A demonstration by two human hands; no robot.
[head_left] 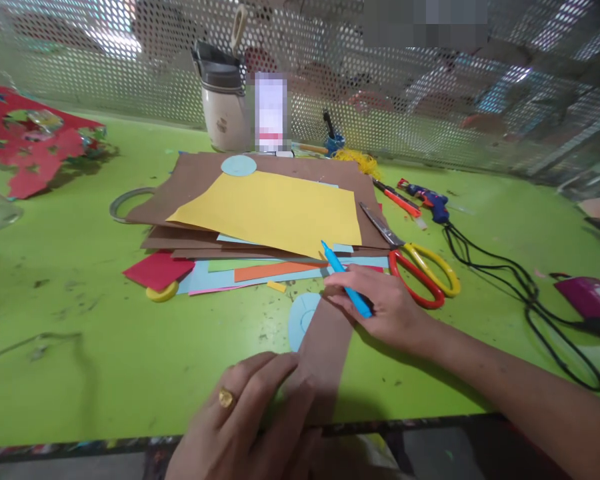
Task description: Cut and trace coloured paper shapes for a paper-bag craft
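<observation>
A brown paper strip [325, 347] lies on the green table near the front edge. My left hand [250, 420], with a gold ring, presses flat on the strip's near end. My right hand [380, 307] rests on the strip's far end and grips a blue pen [344, 277], tip pointing up and away. A light blue paper circle [300, 319] lies partly under the strip's left side. Just beyond is a stack of coloured paper with a yellow sheet [275, 210] on top.
Red-and-yellow scissors [420, 270] lie right of my right hand. A blue glue gun [430, 200] with a black cord [530, 300], an orange cutter [400, 199], a jar [225, 100], a tape roll [125, 203] and red cutout paper [25, 143] surround the stack. A perforated screen backs the table.
</observation>
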